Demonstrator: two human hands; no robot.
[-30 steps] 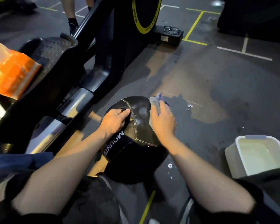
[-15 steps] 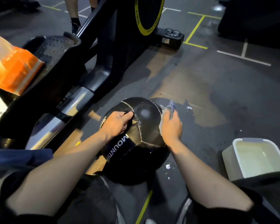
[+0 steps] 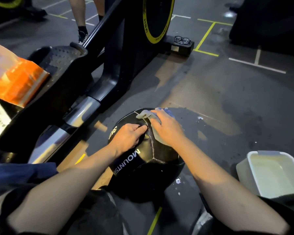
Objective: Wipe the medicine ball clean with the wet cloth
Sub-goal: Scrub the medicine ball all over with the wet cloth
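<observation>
A black medicine ball with white lettering and white seams sits on the dark floor between my knees. My left hand rests on its upper left side, fingers laid on the surface and steadying it. My right hand holds a grey-blue wet cloth against the top of the ball, the cloth bunched under my palm and fingers and sticking out past my fingertips.
A white plastic tub with water stands on the floor at the right. A black exercise machine runs along the left, with an orange packet on it. Glasses lie on the machine's base. A person's leg stands behind.
My right hand has swept the cloth from the ball's right side up onto its top, toward my left hand. The left hand has stayed in place.
</observation>
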